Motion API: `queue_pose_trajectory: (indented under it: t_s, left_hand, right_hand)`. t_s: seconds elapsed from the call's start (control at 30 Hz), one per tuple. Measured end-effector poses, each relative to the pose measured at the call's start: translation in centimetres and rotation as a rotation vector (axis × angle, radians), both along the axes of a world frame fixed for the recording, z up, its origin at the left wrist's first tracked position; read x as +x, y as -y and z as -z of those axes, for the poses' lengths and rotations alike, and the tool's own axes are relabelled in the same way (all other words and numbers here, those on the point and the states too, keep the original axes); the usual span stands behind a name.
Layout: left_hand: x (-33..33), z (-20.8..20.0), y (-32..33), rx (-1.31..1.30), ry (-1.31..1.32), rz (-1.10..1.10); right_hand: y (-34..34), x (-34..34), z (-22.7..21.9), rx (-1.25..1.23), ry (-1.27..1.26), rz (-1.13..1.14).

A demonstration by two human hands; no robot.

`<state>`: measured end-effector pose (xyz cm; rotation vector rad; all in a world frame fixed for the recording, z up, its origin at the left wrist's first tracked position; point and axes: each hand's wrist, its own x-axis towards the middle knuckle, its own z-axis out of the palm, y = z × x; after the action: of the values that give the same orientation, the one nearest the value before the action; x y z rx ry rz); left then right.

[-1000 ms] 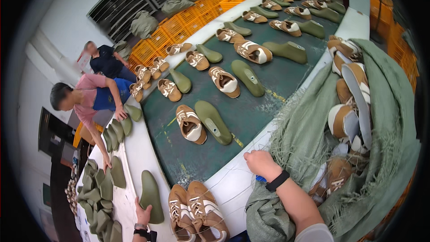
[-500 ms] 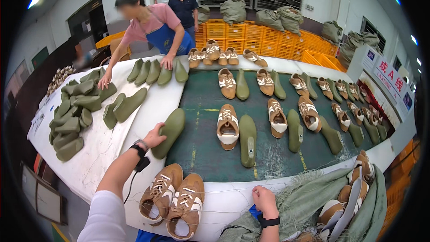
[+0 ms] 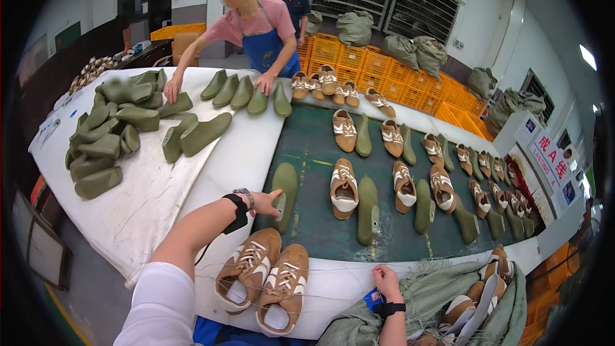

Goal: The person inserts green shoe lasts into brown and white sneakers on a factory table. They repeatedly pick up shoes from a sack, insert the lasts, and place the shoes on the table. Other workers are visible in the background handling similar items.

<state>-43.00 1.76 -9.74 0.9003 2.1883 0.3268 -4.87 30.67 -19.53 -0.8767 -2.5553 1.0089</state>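
Observation:
My left hand (image 3: pixel 262 203) grips a green shoe last (image 3: pixel 286 182) by its heel end, at the left edge of the dark green belt (image 3: pixel 314 230). Just below that arm, a pair of brown and white sneakers, a left one (image 3: pixel 248 269) and a right one (image 3: pixel 284 285), rests on the white table edge, with loose threads across them. My right hand (image 3: pixel 385 282) is closed with curled fingers beside a grey-green woven sack (image 3: pixel 419 288); whatever it may hold is hidden. Something blue shows by its wrist. More brown sneakers (image 3: pixel 459 311) lie in the sack.
Rows of sneakers (image 3: pixel 344 189) paired with green lasts (image 3: pixel 368 211) stand along the belt. Loose lasts (image 3: pixel 102 147) are heaped on the left table. Across from me, a person in a blue apron (image 3: pixel 262 48) handles lasts; another person stands behind. Orange crates (image 3: pixel 359 61) line the wall.
My left hand has carried the green last rightward from the white table edge onto the belt's left side. My right hand stays closed by the sack. The whole view has shifted.

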Motion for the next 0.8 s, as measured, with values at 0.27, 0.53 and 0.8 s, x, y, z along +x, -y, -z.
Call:
queue_pose_trajectory:
  t_s: [0.27,0.53,0.8]
  left_hand:
    - [6.1,-1.3,17.8,0.592,-0.245,-0.079]
    - [5.1,2.9,21.7,1.225,0.402,-0.564]
    - [3.2,7.4,21.5,1.313,0.691,-0.579]
  right_hand:
    - [0.5,-0.9,-0.5,0.129,0.234,-0.013]
    - [9.3,-3.1,-10.1,0.44,0.457,-0.414]
    - [21.7,-9.1,-18.7,0.178,0.718,-0.621]
